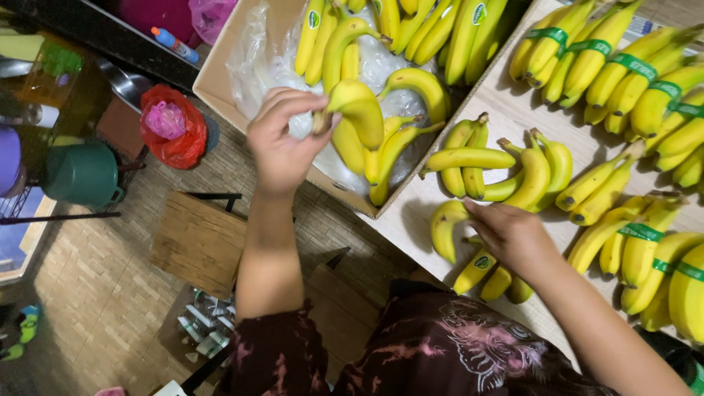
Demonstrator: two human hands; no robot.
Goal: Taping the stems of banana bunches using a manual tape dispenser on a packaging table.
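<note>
Reaching up into the open brown cardboard box at the upper middle of the frame, the left hand closes its fingers around the stem end of a small yellow banana bunch, and that stem is mostly covered by the grip. The bunch is bright yellow with faint green at the tips and hangs just above crumpled clear plastic lining and more loose bananas. At lower right the right hand rests palm down on another yellow banana cluster lying on the pale wooden table; its fingers curl over the fruit, and whether they truly grip it cannot be told. Green-banded banana bunches at the right edge are cut off by the frame.
</note>
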